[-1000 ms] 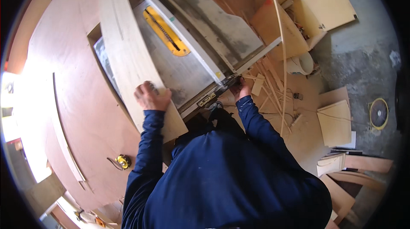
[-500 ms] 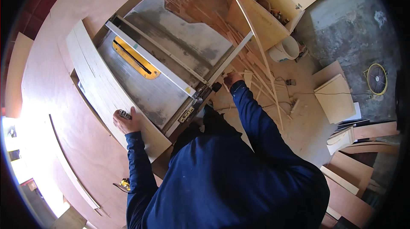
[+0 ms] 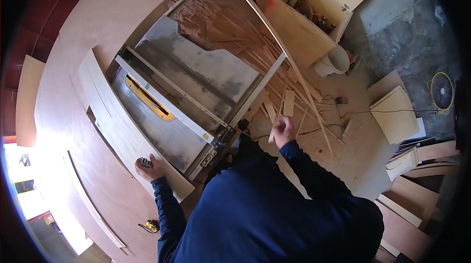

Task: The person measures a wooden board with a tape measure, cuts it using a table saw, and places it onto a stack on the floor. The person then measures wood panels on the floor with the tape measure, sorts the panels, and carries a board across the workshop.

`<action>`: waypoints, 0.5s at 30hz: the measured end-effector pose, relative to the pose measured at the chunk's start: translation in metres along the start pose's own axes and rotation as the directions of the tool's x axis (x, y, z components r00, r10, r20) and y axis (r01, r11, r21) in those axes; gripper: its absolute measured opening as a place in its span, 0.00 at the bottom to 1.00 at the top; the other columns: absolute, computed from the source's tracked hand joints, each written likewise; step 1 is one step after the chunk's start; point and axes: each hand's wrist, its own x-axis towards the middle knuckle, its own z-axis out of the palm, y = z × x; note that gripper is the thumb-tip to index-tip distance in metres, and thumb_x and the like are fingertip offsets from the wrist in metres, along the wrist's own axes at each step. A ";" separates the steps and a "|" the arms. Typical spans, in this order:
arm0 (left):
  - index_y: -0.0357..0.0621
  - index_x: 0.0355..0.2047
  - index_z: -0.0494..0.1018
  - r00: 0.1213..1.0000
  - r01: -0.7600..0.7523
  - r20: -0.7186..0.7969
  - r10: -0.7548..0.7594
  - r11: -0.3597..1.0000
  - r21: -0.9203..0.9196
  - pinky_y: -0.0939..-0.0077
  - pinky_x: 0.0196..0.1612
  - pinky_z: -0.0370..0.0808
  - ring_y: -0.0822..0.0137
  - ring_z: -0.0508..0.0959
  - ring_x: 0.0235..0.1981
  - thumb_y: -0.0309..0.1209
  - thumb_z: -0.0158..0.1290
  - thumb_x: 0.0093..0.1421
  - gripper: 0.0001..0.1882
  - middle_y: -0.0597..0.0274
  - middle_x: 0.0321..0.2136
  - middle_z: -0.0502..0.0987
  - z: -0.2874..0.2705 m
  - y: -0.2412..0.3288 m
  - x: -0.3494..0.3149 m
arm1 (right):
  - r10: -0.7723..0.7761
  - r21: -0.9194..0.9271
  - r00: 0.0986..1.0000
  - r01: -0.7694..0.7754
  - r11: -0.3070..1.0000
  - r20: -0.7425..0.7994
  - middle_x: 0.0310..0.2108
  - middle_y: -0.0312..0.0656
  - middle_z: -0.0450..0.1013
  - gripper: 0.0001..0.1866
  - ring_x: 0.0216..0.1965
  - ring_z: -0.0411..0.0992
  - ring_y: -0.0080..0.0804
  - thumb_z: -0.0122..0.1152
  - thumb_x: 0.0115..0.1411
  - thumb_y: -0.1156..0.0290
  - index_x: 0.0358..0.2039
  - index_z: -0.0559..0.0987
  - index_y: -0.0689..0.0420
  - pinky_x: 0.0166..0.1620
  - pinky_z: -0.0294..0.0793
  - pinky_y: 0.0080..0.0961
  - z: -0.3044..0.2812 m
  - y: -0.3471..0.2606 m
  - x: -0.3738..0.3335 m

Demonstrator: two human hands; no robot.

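Note:
My left hand (image 3: 151,169) rests on a long pale board (image 3: 115,116) beside the table saw (image 3: 194,91). Its fingers are closed around a small grey-and-black rounded object (image 3: 145,163) whose kind I cannot make out. On the other side of the saw, my right hand (image 3: 283,133) is closed on a thin wooden strip (image 3: 272,138), held above the floor. A small rectangular wood piece (image 3: 289,103) shows just beyond that hand; whether it touches the strip I cannot tell. The saw has a yellow insert (image 3: 147,97) with a dark slot, next to a metal fence (image 3: 164,101).
A large plywood sheet (image 3: 64,91) spreads at the left, with a yellow tape measure (image 3: 152,226) on it. Wood offcuts (image 3: 274,62) litter the floor beyond the saw. An open wooden box (image 3: 299,32), a white bucket (image 3: 332,62) and stacked boards (image 3: 409,199) stand at the right.
My right hand has come back from beside the saw's rail toward my body, now with a wooden strip in it. My left hand stays on the pale board. The whole view has shifted slightly.

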 end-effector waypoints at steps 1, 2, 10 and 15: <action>0.32 0.43 0.67 1.000 0.014 0.019 -0.014 1.000 -0.004 0.55 0.48 0.64 0.46 0.68 0.43 0.42 0.60 0.47 0.29 0.43 0.39 0.70 0.002 0.006 0.001 | -0.032 -0.021 0.999 0.033 0.999 0.025 0.23 0.38 0.68 0.12 0.23 0.67 0.25 0.59 0.47 0.76 0.34 0.70 0.58 0.29 0.68 0.23 -0.006 0.025 -0.006; 0.32 0.42 0.67 1.000 0.012 0.010 -0.012 1.000 -0.005 0.54 0.48 0.64 0.46 0.68 0.43 0.42 0.60 0.47 0.29 0.44 0.38 0.70 0.004 0.006 0.002 | 0.003 -0.031 0.999 -0.002 1.000 0.051 0.23 0.39 0.69 0.12 0.24 0.69 0.29 0.59 0.47 0.76 0.34 0.70 0.58 0.30 0.70 0.26 -0.015 0.026 -0.008; 0.32 0.41 0.67 0.996 -0.007 -0.083 0.013 0.998 0.063 0.56 0.45 0.66 0.48 0.69 0.40 0.40 0.60 0.47 0.27 0.45 0.36 0.70 0.003 -0.016 -0.008 | -0.024 -0.389 0.983 -0.049 0.920 -0.182 0.52 0.66 0.62 0.45 0.53 0.64 0.53 0.62 0.48 0.69 0.63 0.47 0.57 0.55 0.65 0.35 -0.040 0.088 0.143; 0.38 0.39 0.67 1.000 0.013 -0.026 -0.015 0.997 -0.077 0.58 0.39 0.69 0.51 0.72 0.34 0.39 0.62 0.45 0.25 0.49 0.30 0.72 0.022 -0.010 -0.003 | 0.047 -0.449 0.999 -0.038 0.893 0.009 0.37 0.56 0.73 0.26 0.39 0.73 0.49 0.59 0.49 0.70 0.49 0.67 0.63 0.46 0.71 0.35 -0.051 0.119 0.281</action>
